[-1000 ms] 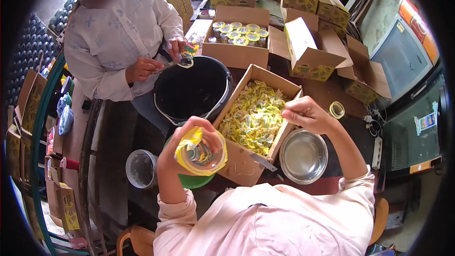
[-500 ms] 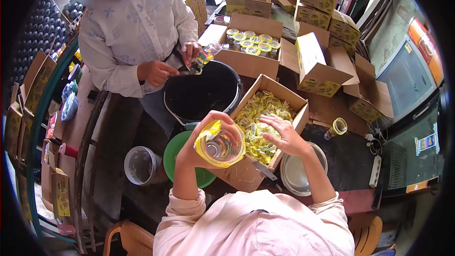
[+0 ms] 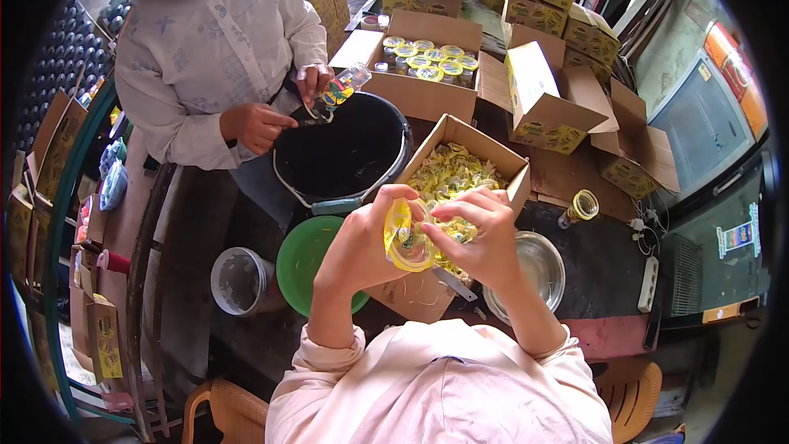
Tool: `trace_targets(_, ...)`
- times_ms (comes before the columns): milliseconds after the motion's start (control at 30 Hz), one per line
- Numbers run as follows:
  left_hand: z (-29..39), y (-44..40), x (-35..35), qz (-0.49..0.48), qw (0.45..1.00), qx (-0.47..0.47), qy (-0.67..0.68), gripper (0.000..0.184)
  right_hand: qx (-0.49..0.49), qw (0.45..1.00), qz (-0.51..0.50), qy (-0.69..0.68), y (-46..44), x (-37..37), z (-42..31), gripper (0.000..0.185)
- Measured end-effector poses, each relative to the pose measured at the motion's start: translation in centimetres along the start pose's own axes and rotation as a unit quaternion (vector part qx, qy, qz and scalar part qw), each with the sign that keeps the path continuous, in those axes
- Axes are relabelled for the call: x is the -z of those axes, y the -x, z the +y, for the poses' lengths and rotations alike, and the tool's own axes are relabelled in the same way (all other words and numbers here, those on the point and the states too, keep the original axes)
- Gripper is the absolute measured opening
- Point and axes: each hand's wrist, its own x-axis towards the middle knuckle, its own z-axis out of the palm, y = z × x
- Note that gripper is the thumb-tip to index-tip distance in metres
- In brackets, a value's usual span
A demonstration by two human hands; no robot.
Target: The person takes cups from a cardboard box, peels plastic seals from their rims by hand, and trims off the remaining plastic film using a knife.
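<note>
Left hand [image 3: 362, 238] clasped around a clear, yellow-edged jar [image 3: 397, 234], centre of frame.
Right hand [image 3: 486, 234]: thumb and forefinger apart at its mouth, contact unclear; just above, a carton [image 3: 481, 138] of yellow scraps [image 3: 452, 166]; left of centre, a green basin [image 3: 302, 256].

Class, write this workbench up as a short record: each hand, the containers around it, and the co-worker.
Left hand: holds a clear container with yellow wrapping
Right hand: at its mouth; grip unclear
Beyond hands: cardboard box of yellow pieces
Left of box: black bucket, green basin
Right of box: metal bowl
Co-worker: holds a brightly printed container
</note>
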Motion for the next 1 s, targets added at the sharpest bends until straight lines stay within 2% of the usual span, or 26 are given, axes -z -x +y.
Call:
trace_targets(67, -0.2, 0.0, -0.2, 0.004, 0.998, -0.012, -0.063, 0.063, 0.007, 0.999, -0.001, 0.04, 0.1, -0.6, 0.1, 0.01)
trace_targets(167, -0.2, -0.1, -0.8, 0.015, 0.997, 0.013, -0.076, 0.058, 0.031, 0.992, 0.008, 0.122, 0.2, -1.1, 0.1, 0.009)
trace_targets(267, -0.4, -0.1, -1.0, 0.011, 0.997, 0.021, -0.067, 0.058, 0.018, 0.993, 0.0, 0.12, 0.4, -1.7, 0.4, 0.009)
trace_targets(367, -0.7, 0.1, -1.2, 0.002, 0.998, 0.029, -0.058, 0.059, -0.039, 0.999, -0.033, 0.003, 0.8, -2.1, 1.7, 0.011)
trace_targets(467, -0.7, 0.1, -1.3, -0.004, 0.999, 0.024, -0.034, 0.06, -0.125, 0.983, -0.068, -0.12, 1.3, -2.2, 2.3, 0.014)
trace_targets(500, -0.7, 0.1, -1.2, -0.008, 1.0, 0.023, -0.016, 0.061, -0.154, 0.973, -0.108, -0.13, 1.3, -1.8, 2.2, 0.013)
trace_targets(600, -0.5, 0.3, -0.9, -0.022, 0.998, 0.011, 0.05, 0.061, -0.263, 0.89, -0.129, -0.35, 1.9, -2.1, 3.5, 0.016)
trace_targets(633, -0.5, 0.4, -0.9, -0.029, 0.996, 0.001, 0.081, 0.061, -0.242, 0.873, -0.126, -0.404, 1.9, -2.2, 4.2, 0.019)
trace_targets(767, -0.6, 0.7, -0.9, -0.015, 0.991, -0.006, 0.13, 0.062, -0.27, 0.847, -0.057, -0.454, 2.4, -1.7, 5.3, 0.019)
trace_targets(867, -0.8, 0.8, -0.9, -0.003, 0.993, -0.044, 0.109, 0.063, -0.253, 0.896, -0.036, -0.364, 4.3, -2.1, 6.7, 0.019)
trace_targets(900, -0.9, 0.8, -0.9, 0.007, 0.993, -0.048, 0.11, 0.063, -0.273, 0.908, -0.011, -0.319, 5.1, -2.1, 6.4, 0.017)
trace_targets(1000, -1.7, 1.4, -1.3, 0.032, 0.99, -0.034, 0.133, 0.067, -0.267, 0.951, -0.02, -0.151, 9.6, -2.2, 7.9, 0.016)
